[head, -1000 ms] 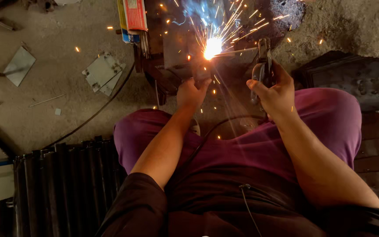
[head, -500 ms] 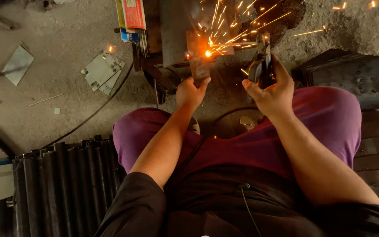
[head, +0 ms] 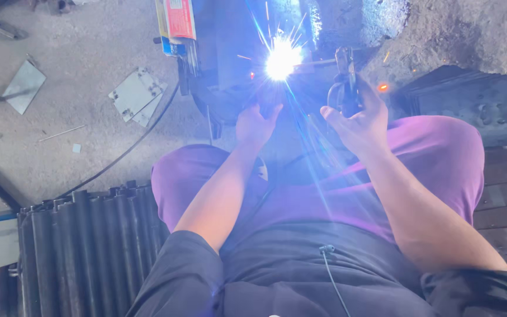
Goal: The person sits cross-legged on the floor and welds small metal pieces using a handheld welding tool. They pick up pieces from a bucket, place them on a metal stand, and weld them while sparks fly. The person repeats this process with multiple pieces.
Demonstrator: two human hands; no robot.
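Head-camera view: a seated person in purple trousers welds on a workshop floor, a white-blue arc flaring at upper centre of the frame. The right hand, right of centre, is clenched around a dark electrode holder, its rod reaching left to the arc. The left hand, just below the glare, rests against the dark metal workpiece; whether it grips it cannot be told through the glare. A red-and-yellow packet of rods sits at top centre. Flat metal plates lie at upper left, a black cable curves across the concrete, and dark ribbed metal pieces fill the lower left.
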